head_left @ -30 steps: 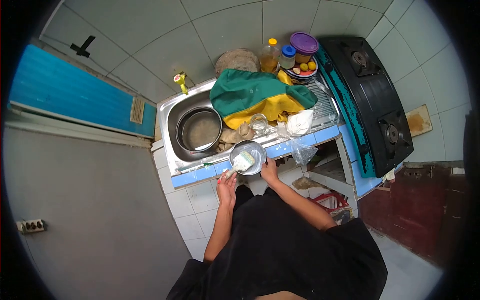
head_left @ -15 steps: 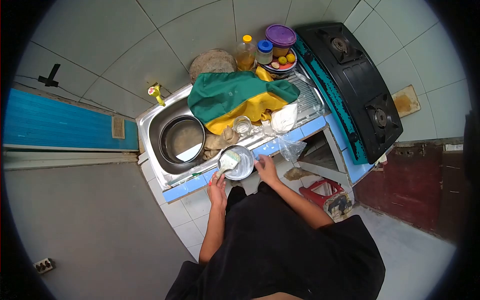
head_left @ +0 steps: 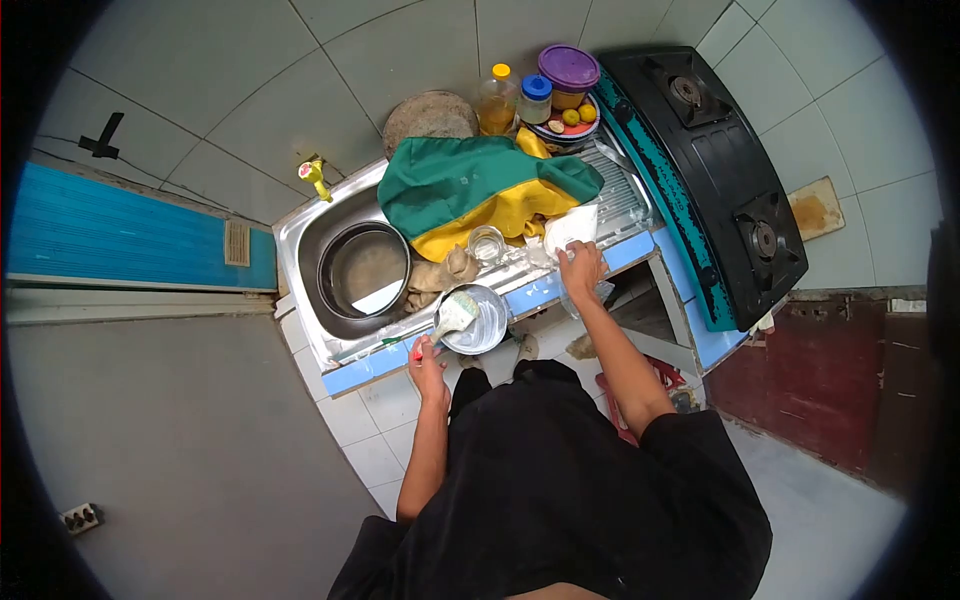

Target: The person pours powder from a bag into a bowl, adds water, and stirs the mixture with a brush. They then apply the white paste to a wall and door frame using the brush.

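Observation:
My left hand (head_left: 428, 362) grips the handle of a flat pastry brush (head_left: 455, 313), whose pale bristles rest in a small round metal pan (head_left: 482, 322) on the blue-tiled counter edge. My right hand (head_left: 580, 268) has reached to the right and lies on a white plastic bag (head_left: 570, 229) beside the sink's draining board; whether its fingers close on the bag I cannot tell. A small glass (head_left: 486, 244) stands between the pan and the bag.
A steel sink (head_left: 300, 250) holds a large pot (head_left: 363, 269). A green and yellow cloth (head_left: 470, 185) covers the drainer. Bottles and a purple-lidded tub (head_left: 567, 72) stand at the back. A black two-burner stove (head_left: 725, 165) is on the right.
My right hand left the pan's rim and moved right and up to the white bag. The left hand kept the brush in the pan.

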The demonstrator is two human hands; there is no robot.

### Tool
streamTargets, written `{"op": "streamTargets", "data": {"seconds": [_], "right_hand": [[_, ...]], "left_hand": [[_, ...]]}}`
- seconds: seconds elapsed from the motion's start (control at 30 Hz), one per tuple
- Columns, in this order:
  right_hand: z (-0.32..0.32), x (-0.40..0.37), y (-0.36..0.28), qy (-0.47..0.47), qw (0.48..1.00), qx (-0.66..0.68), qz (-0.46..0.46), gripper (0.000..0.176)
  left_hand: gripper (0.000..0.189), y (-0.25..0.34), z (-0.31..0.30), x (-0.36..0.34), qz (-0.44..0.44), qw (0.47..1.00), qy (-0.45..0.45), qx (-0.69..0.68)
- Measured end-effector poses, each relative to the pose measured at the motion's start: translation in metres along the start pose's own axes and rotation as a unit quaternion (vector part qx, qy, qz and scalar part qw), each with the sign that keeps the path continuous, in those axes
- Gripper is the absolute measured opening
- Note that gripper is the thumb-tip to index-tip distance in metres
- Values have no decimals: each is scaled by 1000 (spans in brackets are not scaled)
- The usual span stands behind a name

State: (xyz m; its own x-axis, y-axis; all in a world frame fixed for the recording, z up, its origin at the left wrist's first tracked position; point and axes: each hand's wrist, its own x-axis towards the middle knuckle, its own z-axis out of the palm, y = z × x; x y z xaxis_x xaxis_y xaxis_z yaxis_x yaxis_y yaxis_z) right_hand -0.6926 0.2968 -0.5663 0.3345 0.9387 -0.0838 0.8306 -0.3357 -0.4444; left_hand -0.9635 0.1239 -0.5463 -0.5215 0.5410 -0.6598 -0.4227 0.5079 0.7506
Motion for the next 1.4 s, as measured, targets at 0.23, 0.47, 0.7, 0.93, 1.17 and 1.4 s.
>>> {"op": "streamTargets", "data": {"seconds": [0.23, 0.47, 0.7, 0.93, 1.17, 1.4], "right_hand": [[14, 1, 11, 81, 988, 129, -16, 17], [-13, 18, 35, 94, 884, 457, -28, 7], [-87, 17, 10, 92, 844, 522, -80, 3], [-152, -41, -10, -38, 854, 509, -95, 4], [-159, -92, -33, -172, 830, 527, -68, 2], [-113, -109, -53, -307, 838, 445, -77, 5]], "left_hand": [[86, 8, -2, -18, -44, 998, -15, -53], [78, 16, -1, -56, 104, 985, 125, 50], [37, 50, 30, -81, 434, 853, -172, 232], [70, 68, 134, -92, 382, 780, -421, 262], [77, 32, 154, -80, 464, 718, -431, 290], [47, -15, 104, -63, 376, 812, -404, 188]]}}
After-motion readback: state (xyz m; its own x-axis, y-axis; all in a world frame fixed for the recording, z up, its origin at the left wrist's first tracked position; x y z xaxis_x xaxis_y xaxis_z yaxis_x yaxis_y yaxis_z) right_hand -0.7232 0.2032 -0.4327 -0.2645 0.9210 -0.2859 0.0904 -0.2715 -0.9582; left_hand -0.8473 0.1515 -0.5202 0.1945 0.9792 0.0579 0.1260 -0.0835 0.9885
